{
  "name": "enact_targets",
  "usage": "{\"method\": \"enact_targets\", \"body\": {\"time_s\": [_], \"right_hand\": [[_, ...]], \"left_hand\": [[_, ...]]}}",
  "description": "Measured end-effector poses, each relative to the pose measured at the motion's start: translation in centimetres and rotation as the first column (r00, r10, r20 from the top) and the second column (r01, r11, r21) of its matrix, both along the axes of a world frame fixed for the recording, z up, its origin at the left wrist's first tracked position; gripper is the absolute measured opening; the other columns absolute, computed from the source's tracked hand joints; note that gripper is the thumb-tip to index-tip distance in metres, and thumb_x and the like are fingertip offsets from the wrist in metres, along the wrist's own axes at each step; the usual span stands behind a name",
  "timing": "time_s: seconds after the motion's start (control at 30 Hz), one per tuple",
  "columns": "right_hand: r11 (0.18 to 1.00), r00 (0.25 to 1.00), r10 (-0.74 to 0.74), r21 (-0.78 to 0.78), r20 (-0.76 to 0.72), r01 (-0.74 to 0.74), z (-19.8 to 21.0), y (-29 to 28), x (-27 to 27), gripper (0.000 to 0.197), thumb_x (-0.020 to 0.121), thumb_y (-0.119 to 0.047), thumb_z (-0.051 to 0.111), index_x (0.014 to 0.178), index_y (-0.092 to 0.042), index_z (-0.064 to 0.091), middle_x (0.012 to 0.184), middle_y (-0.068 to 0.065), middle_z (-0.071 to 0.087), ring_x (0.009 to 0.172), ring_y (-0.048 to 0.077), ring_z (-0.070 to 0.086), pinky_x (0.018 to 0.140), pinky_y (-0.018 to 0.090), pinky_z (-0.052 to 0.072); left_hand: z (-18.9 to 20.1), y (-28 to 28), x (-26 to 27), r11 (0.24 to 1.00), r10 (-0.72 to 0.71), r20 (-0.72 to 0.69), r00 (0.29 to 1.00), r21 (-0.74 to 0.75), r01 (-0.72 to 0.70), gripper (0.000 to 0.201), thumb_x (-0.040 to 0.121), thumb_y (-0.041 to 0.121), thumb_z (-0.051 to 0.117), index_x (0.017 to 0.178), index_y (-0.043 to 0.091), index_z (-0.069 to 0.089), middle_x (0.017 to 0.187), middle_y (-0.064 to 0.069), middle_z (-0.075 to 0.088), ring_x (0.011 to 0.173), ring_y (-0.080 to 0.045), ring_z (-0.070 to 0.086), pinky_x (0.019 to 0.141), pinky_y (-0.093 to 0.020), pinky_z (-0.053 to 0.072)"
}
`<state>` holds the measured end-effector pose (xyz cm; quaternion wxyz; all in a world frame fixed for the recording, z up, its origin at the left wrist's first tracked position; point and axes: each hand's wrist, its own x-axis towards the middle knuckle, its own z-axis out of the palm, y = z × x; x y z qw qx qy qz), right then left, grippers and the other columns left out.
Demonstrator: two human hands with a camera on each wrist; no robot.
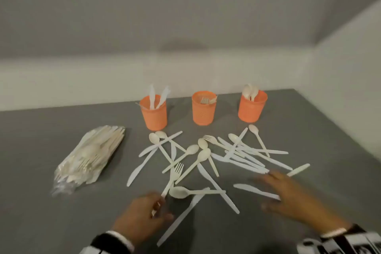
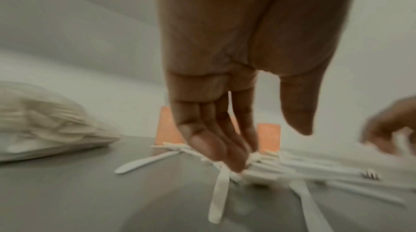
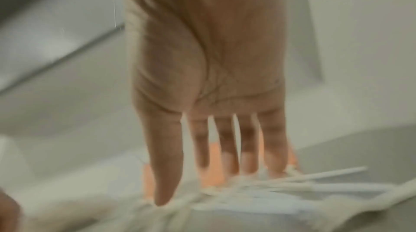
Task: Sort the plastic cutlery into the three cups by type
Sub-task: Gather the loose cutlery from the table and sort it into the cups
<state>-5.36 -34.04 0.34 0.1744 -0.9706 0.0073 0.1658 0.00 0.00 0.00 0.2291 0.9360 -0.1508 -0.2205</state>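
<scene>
Near edge of the grey table, left of centre: left hand, fingers curled round the handle of a white plastic fork, tines pointing away toward the cups. In the left wrist view, fingertips down among crossed handles; grasp itself blurred there.

Near edge, right: right hand, fingers spread and slack, hovering low over a knife; nothing grasped. Contact with the knife not determinable.

Centre of table: loose pile of cutlery, spoons, knives and forks overlapping.

Left side: clear packet of unsorted cutlery, contents indistinct.

Far edge, in a row: left orange cup with knives; middle orange cup with forks; right orange cup with spoons.

Handling note, as judgement: lift fork straight up by the handle to clear the spoon lying just beside it; carry to the middle cup; drop in handle first.

Obscured: both wrist views motion-blurred; right wrist view shows only an open palm and smeared white handles; count per cup not readable.
</scene>
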Motion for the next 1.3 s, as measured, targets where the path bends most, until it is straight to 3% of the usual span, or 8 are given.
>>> {"method": "enact_targets", "body": {"time_s": [0.1, 0.2, 0.43, 0.57, 0.73, 0.97, 1.1, 1.3], "right_hand": [[0.960, 0.983, -0.179, -0.213, 0.031, 0.181, -0.3, -1.6, 2.9, 0.117, 0.059, -0.052, 0.080, 0.149, -0.032, 0.007, 0.152, 0.004, 0.019, 0.140, 0.026, 0.022, 0.111, 0.042, 0.028], [0.944, 0.978, -0.206, -0.267, -0.021, 0.193, -1.4, -2.0, 4.8, 0.129, 0.056, -0.053, 0.082, 0.150, -0.025, -0.002, 0.157, 0.010, 0.005, 0.144, 0.032, 0.009, 0.114, 0.050, 0.020], [0.959, 0.968, -0.252, -0.134, 0.007, 0.251, -4.0, -1.7, 8.3, 0.115, 0.064, -0.059, 0.074, 0.149, -0.018, 0.008, 0.154, 0.012, 0.018, 0.142, 0.033, 0.019, 0.113, 0.054, 0.024], [0.942, 0.966, -0.243, -0.216, 0.083, 0.255, -4.1, -1.0, 9.4, 0.096, 0.071, -0.062, 0.065, 0.144, -0.016, 0.023, 0.146, 0.011, 0.033, 0.134, 0.034, 0.031, 0.107, 0.053, 0.031], [0.907, 0.981, -0.173, -0.374, 0.086, 0.193, -3.6, -1.4, 10.3, 0.077, 0.074, -0.068, 0.057, 0.127, -0.014, 0.048, 0.131, 0.011, 0.043, 0.124, 0.032, 0.038, 0.103, 0.049, 0.031], [0.946, 0.983, -0.159, -0.273, 0.088, 0.177, -4.0, -1.1, 11.5, 0.054, 0.088, -0.039, 0.057, 0.126, -0.002, 0.044, 0.128, 0.019, 0.047, 0.121, 0.034, 0.045, 0.098, 0.044, 0.039], [0.963, 0.985, -0.162, -0.212, 0.053, 0.170, -4.1, -1.4, 12.3, 0.043, 0.091, -0.028, 0.055, 0.121, 0.003, 0.047, 0.124, 0.022, 0.050, 0.115, 0.035, 0.050, 0.095, 0.041, 0.042], [0.969, 0.994, -0.032, -0.243, 0.104, 0.056, -4.5, -1.6, 12.9, 0.032, 0.095, -0.016, 0.047, 0.120, 0.004, 0.047, 0.125, 0.022, 0.046, 0.115, 0.035, 0.047, 0.096, 0.038, 0.038]], "left_hand": [[-1.6, -2.3, 0.6, 0.967, 0.041, 0.010, 0.999, 0.251, -0.043, 0.094, 0.059, 0.065, 0.071, 0.131, 0.019, 0.035, 0.129, -0.001, 0.037, 0.120, -0.017, 0.042, 0.102, -0.027, 0.039], [-2.5, -4.2, 0.6, 0.920, 0.088, 0.077, 0.993, 0.377, -0.110, 0.114, 0.054, 0.068, 0.072, 0.139, 0.010, 0.025, 0.136, -0.007, 0.033, 0.127, -0.024, 0.036, 0.105, -0.037, 0.039], [-2.6, -5.9, 2.5, 0.928, 0.164, 0.117, 0.980, 0.318, -0.193, 0.054, 0.081, 0.040, 0.066, 0.121, 0.005, 0.053, 0.124, -0.015, 0.048, 0.115, -0.028, 0.049, 0.098, -0.034, 0.043], [-3.1, -6.2, 2.9, 0.954, 0.167, 0.105, 0.980, 0.235, -0.188, 0.026, 0.088, 0.024, 0.054, 0.103, 0.003, 0.060, 0.111, -0.018, 0.058, 0.100, -0.030, 0.058, 0.083, -0.032, 0.046], [-3.4, -6.1, 2.8, 0.955, 0.182, 0.065, 0.981, 0.227, -0.192, 0.023, 0.090, 0.014, 0.048, 0.102, 0.000, 0.061, 0.107, -0.018, 0.062, 0.098, -0.029, 0.060, 0.085, -0.033, 0.048], [-3.1, -6.3, 2.9, 0.932, 0.213, 0.002, 0.977, 0.300, -0.203, 0.030, 0.092, 0.009, 0.042, 0.118, -0.002, 0.053, 0.120, -0.018, 0.057, 0.110, -0.029, 0.056, 0.093, -0.032, 0.045], [-2.8, -6.0, 3.5, 0.910, 0.381, -0.035, 0.924, 0.192, -0.368, 0.030, 0.091, 0.001, 0.040, 0.120, -0.003, 0.044, 0.118, -0.022, 0.058, 0.108, -0.034, 0.057, 0.086, -0.032, 0.044], [-1.8, -6.0, 3.0, 0.920, 0.365, 0.017, 0.931, 0.143, -0.364, 0.024, 0.095, 0.001, 0.032, 0.116, -0.006, 0.038, 0.111, -0.027, 0.059, 0.100, -0.040, 0.057, 0.072, -0.031, 0.036]]}}
